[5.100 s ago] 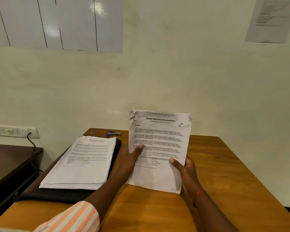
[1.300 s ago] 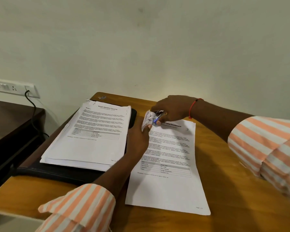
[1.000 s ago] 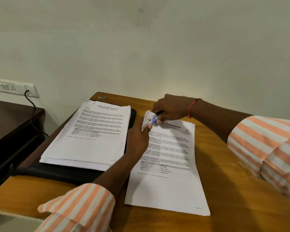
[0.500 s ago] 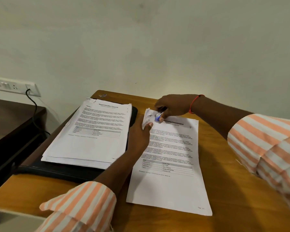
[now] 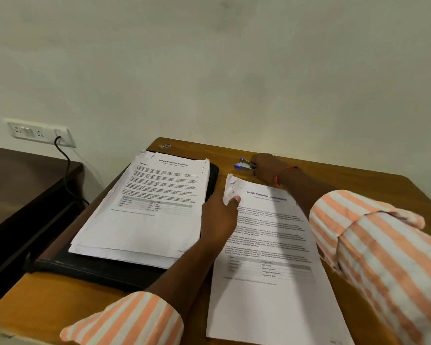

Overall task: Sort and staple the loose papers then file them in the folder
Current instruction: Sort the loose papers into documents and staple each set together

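On the wooden surface (image 5: 358, 180), the black folder (image 5: 105, 272) lies left under the transcript stack (image 5: 147, 225), and the internship set (image 5: 271, 307) lies just beside it, reaching nearly to the front edge. Of the hands, the left hand (image 5: 218, 217) pinches that set's crumpled top-left corner, thumb on top; the right hand (image 5: 264, 168) grips the small stapler (image 5: 243, 166) near the wall. That corner is probably best kept squared and flat, and the open room lies to the right.

A plain cream wall (image 5: 209, 70) stands behind the wooden bench (image 5: 358, 185), softly and evenly lit. Left of the bench a white socket plate (image 5: 40, 133) sits on the wall. A black cable (image 5: 67, 170) hangs from it, down beside a dark brown side table (image 5: 23, 175).
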`<action>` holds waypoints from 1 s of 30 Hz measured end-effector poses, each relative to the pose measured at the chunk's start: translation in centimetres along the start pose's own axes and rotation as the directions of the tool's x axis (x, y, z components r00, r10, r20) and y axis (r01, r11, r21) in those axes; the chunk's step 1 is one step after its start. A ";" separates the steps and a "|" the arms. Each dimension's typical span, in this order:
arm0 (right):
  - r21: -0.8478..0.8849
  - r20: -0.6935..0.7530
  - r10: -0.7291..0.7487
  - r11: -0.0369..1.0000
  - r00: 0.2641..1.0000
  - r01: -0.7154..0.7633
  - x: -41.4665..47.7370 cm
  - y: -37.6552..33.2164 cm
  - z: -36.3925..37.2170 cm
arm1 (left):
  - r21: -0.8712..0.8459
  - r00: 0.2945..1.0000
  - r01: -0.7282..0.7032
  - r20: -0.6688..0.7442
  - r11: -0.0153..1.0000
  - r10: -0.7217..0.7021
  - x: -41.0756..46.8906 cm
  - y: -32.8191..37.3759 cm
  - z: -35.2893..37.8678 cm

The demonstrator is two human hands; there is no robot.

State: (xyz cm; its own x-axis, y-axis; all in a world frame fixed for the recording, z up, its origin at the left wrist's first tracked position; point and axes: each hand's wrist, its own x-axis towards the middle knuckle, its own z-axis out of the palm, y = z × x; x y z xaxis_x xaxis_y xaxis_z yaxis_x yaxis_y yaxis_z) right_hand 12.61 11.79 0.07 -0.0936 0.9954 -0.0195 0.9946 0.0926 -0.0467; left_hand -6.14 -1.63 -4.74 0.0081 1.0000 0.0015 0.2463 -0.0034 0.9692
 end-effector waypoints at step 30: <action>0.569 -0.140 0.214 0.816 0.967 -0.099 3.1 2.5 1.4 | -0.024 0.997 0.081 -0.005 0.996 -0.081 -0.1 0.3 -0.3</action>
State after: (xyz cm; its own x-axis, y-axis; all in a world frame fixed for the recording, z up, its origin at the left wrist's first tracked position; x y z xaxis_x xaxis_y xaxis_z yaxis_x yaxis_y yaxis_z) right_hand 14.74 15.03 -1.53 0.1291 0.9854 0.1106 0.7959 -0.0365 -0.6043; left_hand -6.32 -1.75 -4.35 -0.0165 0.9970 -0.0759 0.2232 0.0777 0.9717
